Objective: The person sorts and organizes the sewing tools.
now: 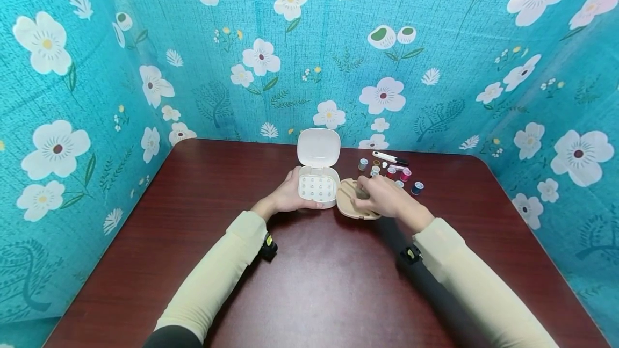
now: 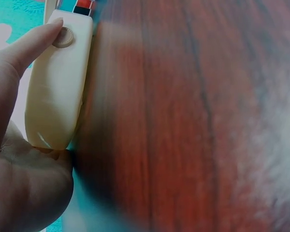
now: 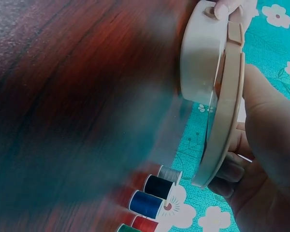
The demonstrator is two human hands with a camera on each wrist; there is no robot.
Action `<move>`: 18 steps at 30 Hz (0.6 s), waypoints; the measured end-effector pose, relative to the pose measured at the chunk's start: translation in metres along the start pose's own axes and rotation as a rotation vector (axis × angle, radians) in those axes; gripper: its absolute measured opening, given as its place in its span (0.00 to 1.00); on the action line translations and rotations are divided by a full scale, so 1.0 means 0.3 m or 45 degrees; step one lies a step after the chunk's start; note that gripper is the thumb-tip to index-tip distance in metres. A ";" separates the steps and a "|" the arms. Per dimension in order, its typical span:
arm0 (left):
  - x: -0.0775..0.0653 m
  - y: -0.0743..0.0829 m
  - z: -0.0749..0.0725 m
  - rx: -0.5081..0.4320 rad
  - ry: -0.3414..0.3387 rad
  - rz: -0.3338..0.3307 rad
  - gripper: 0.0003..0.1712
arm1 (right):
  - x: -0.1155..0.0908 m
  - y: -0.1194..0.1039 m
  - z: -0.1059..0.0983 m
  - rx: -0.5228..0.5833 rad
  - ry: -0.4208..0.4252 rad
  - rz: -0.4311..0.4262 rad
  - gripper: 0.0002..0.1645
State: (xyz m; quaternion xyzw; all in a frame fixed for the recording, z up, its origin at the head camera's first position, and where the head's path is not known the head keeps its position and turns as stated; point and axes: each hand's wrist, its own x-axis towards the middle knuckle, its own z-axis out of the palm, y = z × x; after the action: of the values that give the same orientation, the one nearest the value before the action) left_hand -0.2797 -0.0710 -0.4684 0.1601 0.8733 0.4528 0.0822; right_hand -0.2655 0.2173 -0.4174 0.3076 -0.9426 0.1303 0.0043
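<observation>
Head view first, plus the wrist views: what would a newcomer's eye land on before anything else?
Probably the teal flowered cloth, which fills the background behind the dark red table. Near the middle, the left hand grips a white box whose lid stands open, while the right hand holds a beige tray just to its right. Colourful thread spools cluster beyond the right hand.
</observation>
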 end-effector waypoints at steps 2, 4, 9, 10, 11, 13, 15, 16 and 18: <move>0.001 0.002 0.000 -0.001 -0.002 0.000 0.71 | -0.006 -0.003 -0.002 0.002 -0.006 -0.008 0.16; 0.002 0.001 0.001 -0.001 -0.003 0.000 0.71 | -0.013 -0.006 -0.004 0.005 -0.009 -0.013 0.16; 0.004 -0.001 0.002 -0.006 -0.008 0.004 0.69 | -0.039 -0.012 -0.009 -0.014 0.004 -0.033 0.15; 0.004 0.000 0.001 -0.007 -0.009 0.004 0.69 | -0.044 -0.013 -0.009 -0.021 0.003 -0.036 0.15; 0.003 0.002 -0.001 -0.009 -0.010 0.002 0.69 | -0.049 -0.014 -0.009 -0.030 0.002 -0.036 0.15; 0.002 0.004 -0.004 -0.012 -0.013 -0.002 0.68 | -0.059 -0.018 -0.007 -0.035 -0.009 -0.034 0.15; 0.000 0.005 -0.006 -0.017 -0.016 -0.006 0.68 | -0.067 -0.023 -0.004 -0.039 -0.021 -0.029 0.14; 0.000 0.006 -0.006 -0.018 -0.018 -0.006 0.68 | -0.070 -0.027 -0.002 -0.040 -0.027 -0.027 0.14; -0.001 0.003 -0.004 -0.022 -0.019 -0.009 0.69 | -0.076 -0.034 0.004 -0.039 -0.037 -0.024 0.14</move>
State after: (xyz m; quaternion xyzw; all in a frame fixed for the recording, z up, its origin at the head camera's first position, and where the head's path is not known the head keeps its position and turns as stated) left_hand -0.2797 -0.0715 -0.4669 0.1595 0.8694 0.4586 0.0916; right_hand -0.2411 0.2222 -0.4179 0.3183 -0.9414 0.1112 -0.0032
